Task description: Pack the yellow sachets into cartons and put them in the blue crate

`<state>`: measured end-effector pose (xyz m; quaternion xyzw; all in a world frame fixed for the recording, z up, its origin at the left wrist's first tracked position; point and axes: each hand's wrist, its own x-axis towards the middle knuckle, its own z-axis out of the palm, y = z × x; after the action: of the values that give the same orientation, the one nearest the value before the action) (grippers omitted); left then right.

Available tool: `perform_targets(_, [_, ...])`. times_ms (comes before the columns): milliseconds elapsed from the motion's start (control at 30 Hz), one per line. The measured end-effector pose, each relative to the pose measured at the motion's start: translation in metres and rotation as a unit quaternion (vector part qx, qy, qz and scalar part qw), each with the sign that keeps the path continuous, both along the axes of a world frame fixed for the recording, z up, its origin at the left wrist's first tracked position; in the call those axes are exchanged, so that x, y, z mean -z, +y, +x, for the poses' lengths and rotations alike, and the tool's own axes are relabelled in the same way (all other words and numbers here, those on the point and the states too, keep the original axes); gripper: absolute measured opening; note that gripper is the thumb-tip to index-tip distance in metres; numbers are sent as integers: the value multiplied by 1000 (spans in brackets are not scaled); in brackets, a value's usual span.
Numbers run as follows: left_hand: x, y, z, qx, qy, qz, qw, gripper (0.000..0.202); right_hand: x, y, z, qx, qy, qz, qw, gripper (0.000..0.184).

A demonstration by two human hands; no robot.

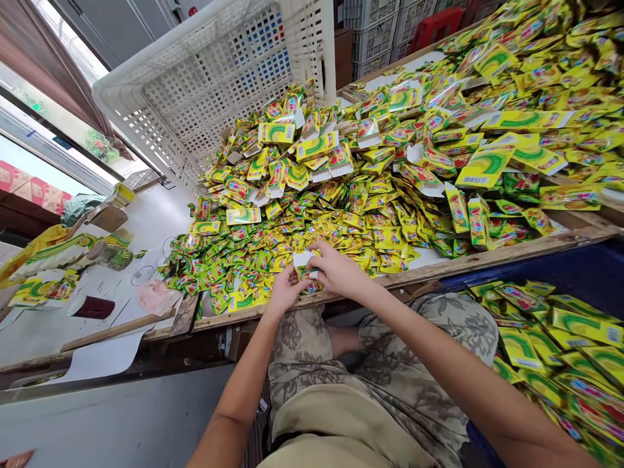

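Observation:
At the table's front edge, both hands are on a small yellow-green carton (304,260) whose white flap stands up at the top. My left hand (283,291) is closed round its left lower side. My right hand (338,270) grips it from the right, index finger bent over the top, with a white band round one finger. My fingers cover most of the carton. Just beyond lies a heap of small green and yellow sachets (336,234). Cartons with open white ends, like the carton (244,215), lie on top of the heap.
A white plastic crate (166,97) lies tipped behind the heap. More cartons and sachets (536,97) spread to the right behind a wooden edge strip (487,261). A blue bin (580,266) at my right holds filled-looking cartons. A dark red cup (92,307) lies at left.

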<state>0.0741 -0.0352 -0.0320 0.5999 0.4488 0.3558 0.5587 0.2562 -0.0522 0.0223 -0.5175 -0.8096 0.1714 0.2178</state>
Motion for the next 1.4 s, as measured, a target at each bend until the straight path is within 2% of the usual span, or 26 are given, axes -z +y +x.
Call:
perform_targets(133, [1, 1, 5, -18, -9, 2, 1000, 45, 0, 5, 4, 33, 52, 10, 998, 22])
perform_targets(367, [7, -2, 13, -26, -40, 5, 999, 58, -1, 14, 3, -9, 53, -33, 998, 21])
perform_targets(500, [14, 0, 16, -32, -52, -14, 998, 60, 10, 13, 8, -9, 172, -15, 985, 27])
perform_targets(567, [14, 2, 16, -29, -51, -15, 998, 60, 19, 12, 10, 35, 270, -31, 962, 30])
perform_targets(600, [13, 3, 15, -24, -48, -13, 998, 61, 23, 12, 11, 56, 321, -63, 943, 29])
perform_targets(700, [8, 4, 14, 1, -36, -7, 999, 64, 33, 13, 8, 87, 458, -207, 860, 22])
perform_targets(767, [4, 4, 13, 18, -33, -3, 999, 63, 36, 14, 5, 97, 513, -273, 808, 23])
perform_targets(800, [3, 3, 14, 21, -40, -4, 999, 60, 36, 15, 3, 104, 525, -293, 792, 26])
perform_targets(867, [2, 3, 15, 19, -74, -33, 997, 56, 35, 17, 1, 113, 526, -322, 779, 30])
perform_targets(1033, [-2, 9, 15, 2, -163, -127, 978, 56, 30, 24, -2, 104, 489, -345, 795, 30])
perform_targets(1167, [-12, 16, 8, 11, -158, -155, 975, 49, 35, 28, -3, 60, 474, -288, 830, 20])
perform_targets(1267, [-17, 16, 5, -45, -102, -83, 990, 34, 40, 29, -3, 37, 420, -164, 892, 12])
perform_targets(1333, [-16, 14, 4, -91, -52, 22, 994, 24, 42, 30, 0, 25, 366, -73, 927, 9])
perform_targets(1400, [-13, 10, 2, -108, -5, 127, 986, 18, 41, 28, 5, -1, 320, -12, 947, 12])
